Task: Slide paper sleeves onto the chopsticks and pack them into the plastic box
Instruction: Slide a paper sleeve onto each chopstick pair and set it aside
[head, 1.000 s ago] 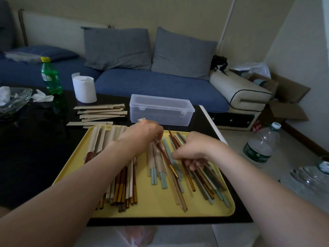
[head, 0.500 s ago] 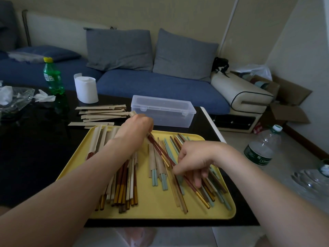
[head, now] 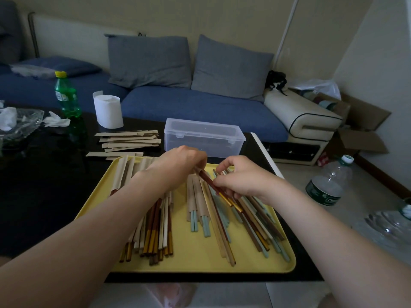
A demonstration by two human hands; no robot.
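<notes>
Yellow tray (head: 200, 264) carries loose and sleeved chopsticks (head: 155, 236). Above its centre, right hand (head: 242, 178) pinches a red chopstick pair (head: 209, 182); left hand (head: 178, 165) grips that pair's far end. Beyond the tray's far edge: closed plastic box (head: 204, 136), paper sleeves (head: 131, 141) stacked leftward.

My one camera rides on my head, facing forward and down along both forearms. My fingers (head: 229, 167) sit near, mid-frame, over the tray (head: 200, 261); beyond them the table (head: 44, 196) and sofa (head: 200, 105) recede.
</notes>
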